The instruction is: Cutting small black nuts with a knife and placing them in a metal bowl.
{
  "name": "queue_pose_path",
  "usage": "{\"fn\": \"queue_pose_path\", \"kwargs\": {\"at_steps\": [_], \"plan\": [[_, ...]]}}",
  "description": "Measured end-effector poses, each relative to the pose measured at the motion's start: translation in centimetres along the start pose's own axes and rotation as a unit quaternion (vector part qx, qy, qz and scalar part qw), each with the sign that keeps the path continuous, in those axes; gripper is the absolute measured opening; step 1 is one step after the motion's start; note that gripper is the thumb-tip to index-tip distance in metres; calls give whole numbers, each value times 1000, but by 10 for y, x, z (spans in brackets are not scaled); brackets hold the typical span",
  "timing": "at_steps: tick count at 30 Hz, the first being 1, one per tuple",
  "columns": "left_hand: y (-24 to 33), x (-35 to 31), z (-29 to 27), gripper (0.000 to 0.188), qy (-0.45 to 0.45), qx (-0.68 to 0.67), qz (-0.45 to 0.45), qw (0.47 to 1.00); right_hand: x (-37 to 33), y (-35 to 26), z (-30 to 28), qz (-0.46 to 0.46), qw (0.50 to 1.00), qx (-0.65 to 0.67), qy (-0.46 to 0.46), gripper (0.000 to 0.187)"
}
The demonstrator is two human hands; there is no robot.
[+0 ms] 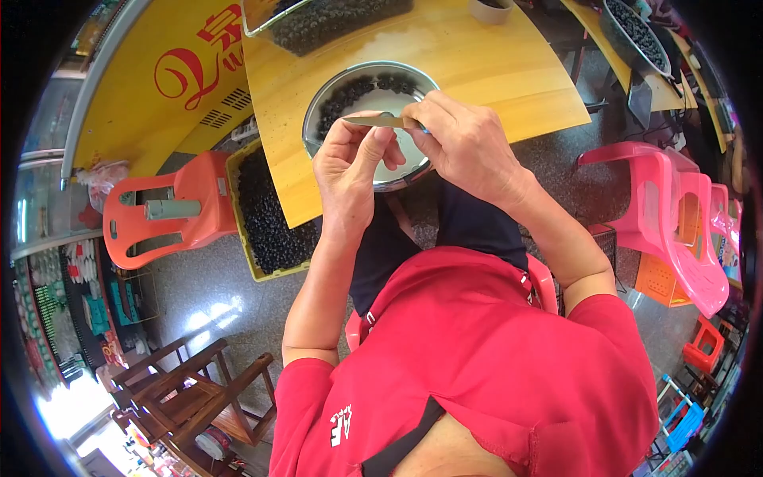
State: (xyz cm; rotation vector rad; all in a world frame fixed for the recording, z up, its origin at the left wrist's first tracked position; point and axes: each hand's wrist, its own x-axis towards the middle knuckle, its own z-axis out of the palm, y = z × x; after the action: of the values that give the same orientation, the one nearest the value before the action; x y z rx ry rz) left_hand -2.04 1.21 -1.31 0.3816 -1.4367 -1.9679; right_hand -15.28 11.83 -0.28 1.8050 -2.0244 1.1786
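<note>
Lying level between both hands, a thin metal blade (pixel 380 121), pale and narrow, pointing left, just above the near rim of a round steel bowl (pixel 318 99). Pinching the blade's right end, the right hand (pixel 465 143), fingers curled tight over it, knuckles up, reaching in from the right. Meeting the blade's left end, the left hand (pixel 350 163), thumb and forefinger closing on something small right beneath the blade tip; too hidden by the fingertips to tell what. Both hands touching or nearly touching each other over the bowl's near edge.

Sitting under the hands, the bowl, holding a crescent of small dark round fruits (pixel 354 91) along its far and left inner wall, its middle bare and shiny. Resting on a curved yellow wooden table (pixel 477 63), near its near edge. Standing farther off on the same table, a tray of the same dark fruits (pixel 334 20) at the far left and a small cup (pixel 490 9) at the far right.

Standing left of the table on the floor, a yellow crate (pixel 266 215) heaped with dark fruits, just beside an orange plastic chair (pixel 171 211). Stacked well apart to the right, pink plastic chairs (pixel 675 215). Showing nearest, a red shirt (pixel 477 358) and dark trousers.
</note>
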Motion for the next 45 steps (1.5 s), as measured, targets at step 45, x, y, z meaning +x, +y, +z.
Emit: {"fn": "queue_pose_path", "kwargs": {"at_steps": [45], "plan": [[-3, -5, -11, 16, -29, -2, 32, 999, 6, -11, -6, 57, 978, 197, -30, 16]]}}
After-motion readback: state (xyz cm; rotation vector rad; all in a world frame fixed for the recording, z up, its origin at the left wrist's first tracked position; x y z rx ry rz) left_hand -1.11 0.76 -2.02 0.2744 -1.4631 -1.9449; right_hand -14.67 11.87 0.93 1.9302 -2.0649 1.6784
